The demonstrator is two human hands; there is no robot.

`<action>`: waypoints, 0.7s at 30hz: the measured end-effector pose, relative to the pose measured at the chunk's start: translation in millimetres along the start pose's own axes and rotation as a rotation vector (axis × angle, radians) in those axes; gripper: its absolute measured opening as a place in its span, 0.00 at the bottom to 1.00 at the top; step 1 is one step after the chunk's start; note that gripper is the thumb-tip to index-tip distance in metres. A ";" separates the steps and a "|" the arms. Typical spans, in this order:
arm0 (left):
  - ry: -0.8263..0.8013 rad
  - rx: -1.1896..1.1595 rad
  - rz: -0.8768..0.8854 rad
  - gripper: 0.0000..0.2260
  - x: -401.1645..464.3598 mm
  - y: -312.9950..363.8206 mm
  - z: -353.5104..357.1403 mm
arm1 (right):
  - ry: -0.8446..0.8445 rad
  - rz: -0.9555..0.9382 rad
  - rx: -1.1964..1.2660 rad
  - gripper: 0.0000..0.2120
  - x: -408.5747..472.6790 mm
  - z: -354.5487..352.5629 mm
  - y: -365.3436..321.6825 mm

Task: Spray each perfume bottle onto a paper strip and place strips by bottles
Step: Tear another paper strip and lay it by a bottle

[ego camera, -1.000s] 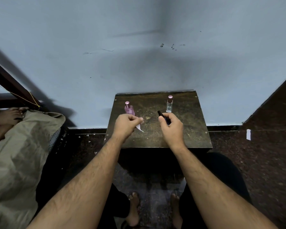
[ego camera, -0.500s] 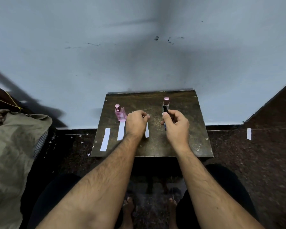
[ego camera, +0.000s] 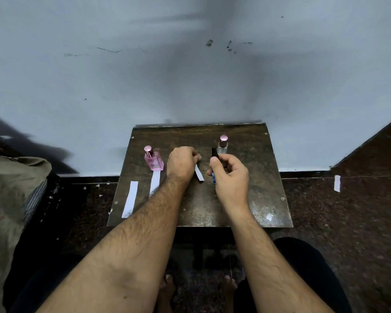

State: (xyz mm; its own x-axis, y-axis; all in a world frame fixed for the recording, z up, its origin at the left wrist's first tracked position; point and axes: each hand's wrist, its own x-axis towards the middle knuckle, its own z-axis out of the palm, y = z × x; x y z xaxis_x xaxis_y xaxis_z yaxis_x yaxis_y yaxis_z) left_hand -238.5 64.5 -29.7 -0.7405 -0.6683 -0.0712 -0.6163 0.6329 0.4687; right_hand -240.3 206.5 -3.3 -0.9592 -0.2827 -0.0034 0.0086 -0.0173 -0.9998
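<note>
Left hand is pinching a paper strip over the bench centre; the strip is hanging down from the fingers, tilted. Right hand is gripping a dark slim bottle, thumb up near its black top, bluish lower end showing below the fist. The nozzle is sitting just beside the strip.

Pink bottle is standing upright at bench left, one white strip lying right in front of it, partly under the left forearm. A spare strip is lying near the bench's left edge. Clear bottle with a pink cap is standing upright behind the right hand.
</note>
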 end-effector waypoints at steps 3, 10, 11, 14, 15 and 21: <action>-0.009 -0.014 -0.008 0.09 -1.2 -3.2 1.5 | -0.010 0.011 -0.001 0.07 -0.8 0.6 -0.2; 0.065 -0.090 -0.003 0.10 -17.1 -5.6 -8.1 | -0.042 0.030 -0.028 0.02 -4.2 -4.3 -4.1; 0.077 -0.107 0.006 0.10 -21.9 -5.7 -10.1 | -0.052 0.040 -0.019 0.01 -5.0 -4.7 -5.7; 0.122 -0.184 0.020 0.09 -42.6 -7.4 -18.3 | -0.112 0.075 0.024 0.02 -10.1 -7.4 -14.9; 0.146 -0.218 -0.002 0.09 -50.3 -7.4 -22.6 | -0.141 0.087 0.037 0.02 -12.2 -8.7 -18.5; 0.257 -0.430 -0.137 0.15 -85.1 -4.4 -59.6 | -0.289 0.239 0.292 0.09 -30.6 -13.4 -39.2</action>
State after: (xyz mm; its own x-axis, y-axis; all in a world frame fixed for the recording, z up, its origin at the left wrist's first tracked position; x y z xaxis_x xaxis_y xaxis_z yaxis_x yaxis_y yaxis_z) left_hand -156.8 95.3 26.8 -0.5376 -0.8424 0.0357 -0.4973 0.3510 0.7934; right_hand -215.1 228.6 35.7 -0.8029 -0.5665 -0.1857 0.3382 -0.1762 -0.9245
